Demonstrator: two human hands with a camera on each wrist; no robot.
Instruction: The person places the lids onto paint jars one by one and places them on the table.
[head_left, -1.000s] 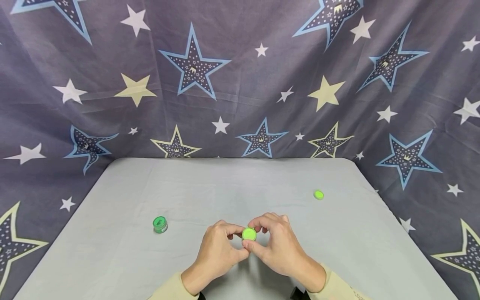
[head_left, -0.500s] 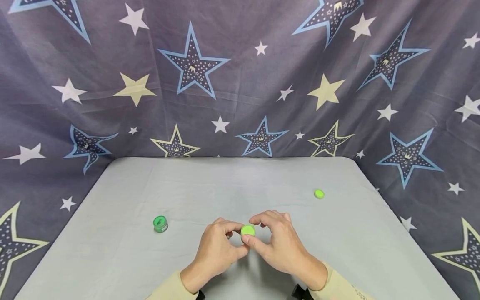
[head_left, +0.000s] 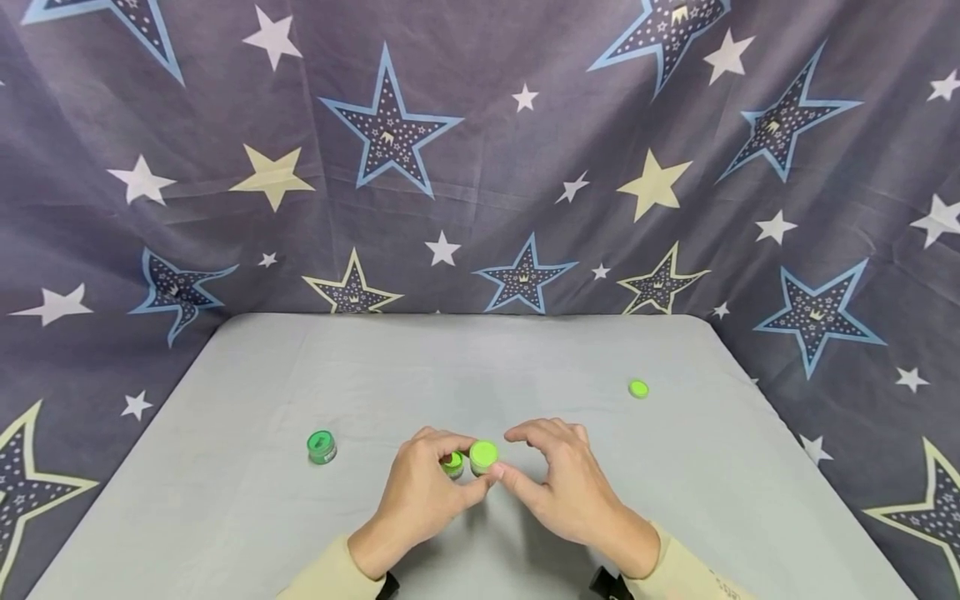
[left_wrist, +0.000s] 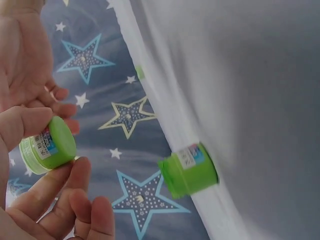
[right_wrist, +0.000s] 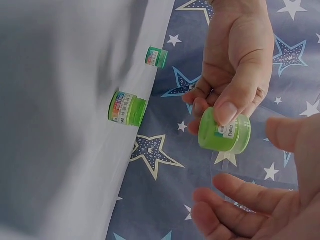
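Above the table my left hand (head_left: 423, 487) pinches a small light-green paint jar (head_left: 483, 457) between thumb and fingers. The jar (right_wrist: 224, 132) has a printed label and a paler upper part; whether it carries a lid I cannot tell. Beside it my right hand (head_left: 566, 487) is spread, its thumb tip close to the jar; the right wrist view shows a gap between them. A second light-green jar (head_left: 452, 464) stands on the table, partly hidden by my left hand in the head view. Its threaded neck (right_wrist: 141, 112) shows in the right wrist view.
Left on the table stands a darker green jar (head_left: 321, 447). A flat light-green disc, like a lid (head_left: 638, 389), lies toward the back right. Grey cloth covers the table (head_left: 480, 367), and a star-patterned curtain (head_left: 465, 167) hangs behind and at both sides.
My left hand has carried the jar slightly left and away from my right hand. My right fingers have come off it and spread wider. The second light-green jar has come into sight.
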